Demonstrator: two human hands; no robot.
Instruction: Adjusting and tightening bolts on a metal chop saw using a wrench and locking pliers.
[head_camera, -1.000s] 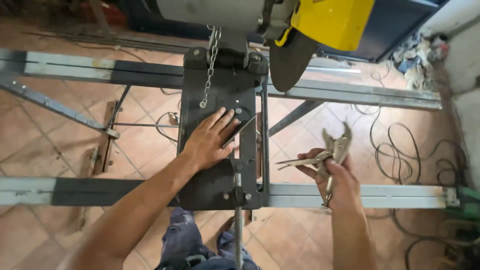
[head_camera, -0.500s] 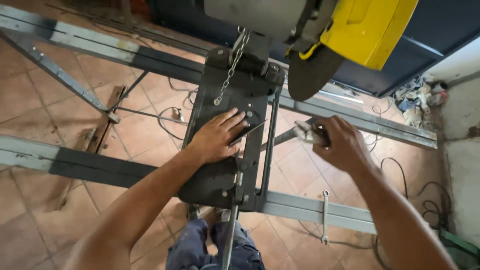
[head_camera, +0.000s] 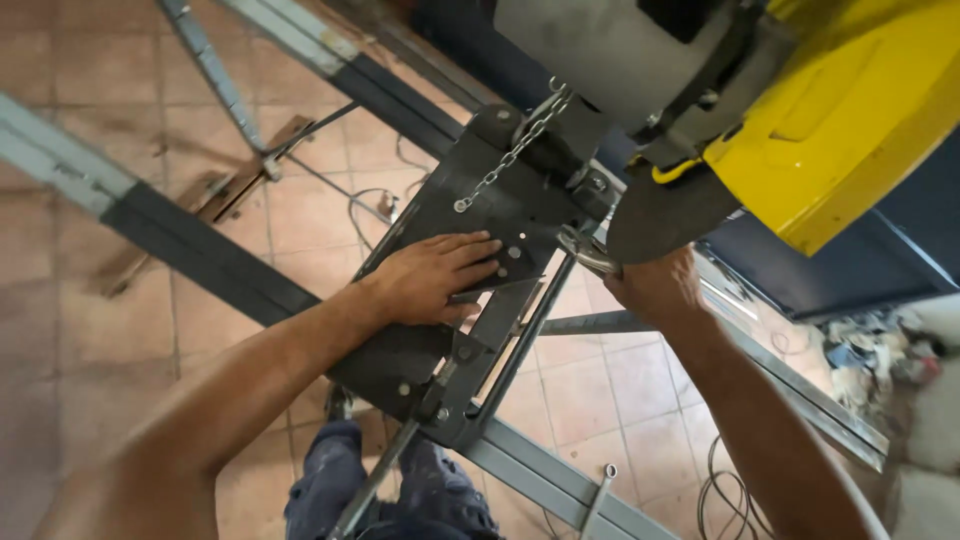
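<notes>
dark saw base (head_camera: 500, 215), silver pliers (head_camera: 588, 255) beside blade

Left hand (head_camera: 435, 277) flat on saw base (head_camera: 500, 215), right hand (head_camera: 655, 285) on pliers (head_camera: 590, 255).

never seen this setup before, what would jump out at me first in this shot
The bright yellow metal blade guard of a cut-off saw fills the upper right, its dark round cutting disc just below. At centre, the left hand lies flat on the saw's dark steel base plate, while the right hand holds silver locking pliers under the disc.
</notes>
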